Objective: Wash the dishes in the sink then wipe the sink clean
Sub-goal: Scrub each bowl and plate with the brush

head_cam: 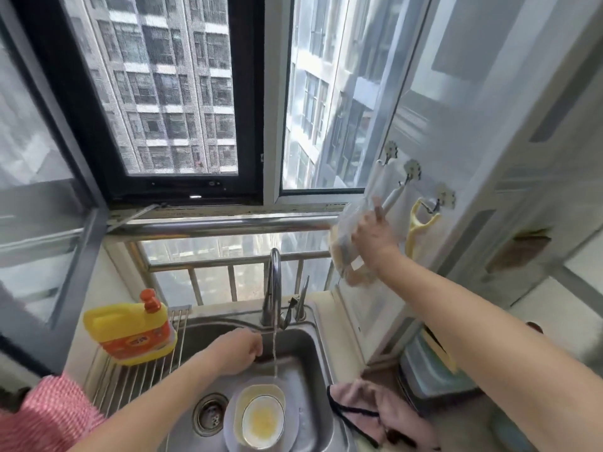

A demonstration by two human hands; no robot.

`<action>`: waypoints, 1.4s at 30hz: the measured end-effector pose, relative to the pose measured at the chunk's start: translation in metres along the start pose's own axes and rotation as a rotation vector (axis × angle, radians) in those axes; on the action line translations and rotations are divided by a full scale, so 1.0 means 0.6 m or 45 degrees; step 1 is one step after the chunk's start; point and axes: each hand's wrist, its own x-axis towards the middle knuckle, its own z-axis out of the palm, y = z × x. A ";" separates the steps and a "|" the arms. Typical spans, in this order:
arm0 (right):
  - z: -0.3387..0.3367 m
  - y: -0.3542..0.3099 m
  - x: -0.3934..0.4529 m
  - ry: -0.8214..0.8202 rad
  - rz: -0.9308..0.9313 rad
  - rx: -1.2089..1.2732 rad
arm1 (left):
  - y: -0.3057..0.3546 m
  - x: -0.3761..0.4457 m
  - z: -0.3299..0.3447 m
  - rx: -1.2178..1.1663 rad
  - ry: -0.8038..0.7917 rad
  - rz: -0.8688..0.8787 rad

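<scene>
A steel sink [321, 360] lies below me with a drain [209, 414] at its left. In it, a pale plate [230, 429] carries a white bowl [262, 420] stained yellow. A thin stream of water [275, 350] falls from the tap [275, 285] onto the plate's rim. My left hand [241, 350] hovers over the sink beside the stream, fingers curled, holding nothing that I can see. My right hand [372, 238] is raised to the wall hooks and grips a clear plastic bag [347, 256] with something tan inside.
A yellow detergent bottle [130, 327] with a red cap stands on a wire rack [137, 373] left of the sink. A pink cloth [381, 409] lies on the counter to the right. A yellow peeler [416, 230] hangs from a wall hook. The window is straight ahead.
</scene>
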 end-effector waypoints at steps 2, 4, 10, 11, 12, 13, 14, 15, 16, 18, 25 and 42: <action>-0.003 0.009 0.013 0.104 -0.061 0.039 | 0.006 -0.013 -0.008 0.042 -0.002 0.016; -0.006 0.018 0.023 0.100 -0.125 0.051 | 0.005 -0.022 -0.013 0.025 0.016 0.023; 0.000 0.036 0.026 -0.031 -0.172 0.019 | -0.008 -0.042 0.000 -0.195 0.024 -0.025; 0.001 0.038 0.024 0.004 -0.194 0.035 | -0.012 -0.049 0.013 -0.241 -0.005 -0.057; 0.000 0.041 0.023 0.039 -0.211 0.052 | -0.018 -0.056 0.028 -0.260 -0.046 -0.090; -0.002 0.044 0.023 0.075 -0.226 0.074 | -0.027 -0.063 0.045 -0.250 -0.099 -0.123; -0.005 0.047 0.024 0.124 -0.233 0.105 | -0.038 -0.069 0.062 -0.239 -0.150 -0.163; -0.008 0.049 0.025 0.183 -0.242 0.141 | -0.049 -0.075 0.078 -0.233 -0.197 -0.200; -0.014 0.050 0.026 0.245 -0.257 0.178 | -0.059 -0.079 0.091 -0.239 -0.235 -0.232; -0.030 0.054 0.029 0.303 -0.303 0.240 | -0.076 -0.084 0.111 -0.270 -0.269 -0.281; -0.082 0.083 0.039 0.476 -0.329 0.657 | -0.100 -0.092 0.144 -0.290 -0.289 -0.363; -0.075 0.072 0.036 0.379 -0.362 0.476 | -0.102 -0.091 0.122 -0.293 -0.236 -0.279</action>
